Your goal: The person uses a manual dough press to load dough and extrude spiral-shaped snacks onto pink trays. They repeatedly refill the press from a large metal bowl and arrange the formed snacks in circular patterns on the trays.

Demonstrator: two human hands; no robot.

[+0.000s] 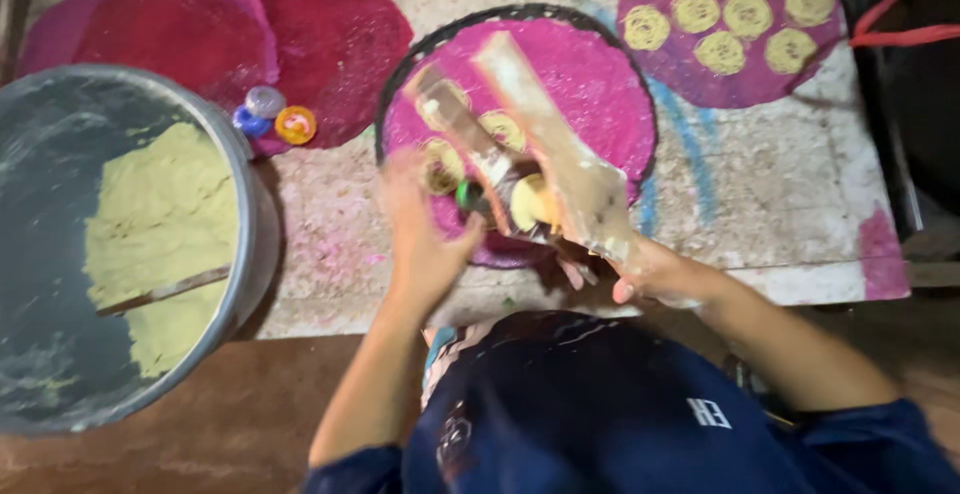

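A long wooden dough press with two pale handles [520,144] is held tilted over a round pink woven mat in a black rim [600,84], near the middle of the view. The right hand [650,269] grasps the lower end of the press at about 5 o'clock from the mat's centre, fingers wrapped around the wood. The left hand [425,234] sits at about 8 o'clock from the mat, palm against the press's side; it is blurred, so I cannot tell whether it grips or only steadies. Yellow dough spirals [440,164] lie on the mat under the press.

At 9 o'clock a large round metal tub [235,154] holds a mass of yellow dough [160,224]. Dark red round mats [250,24] are stacked at 11 o'clock, with small blue and orange caps [275,119] on them. At 1 o'clock a purple mat [690,69] carries seven finished spirals, all on a stained white table [780,204].
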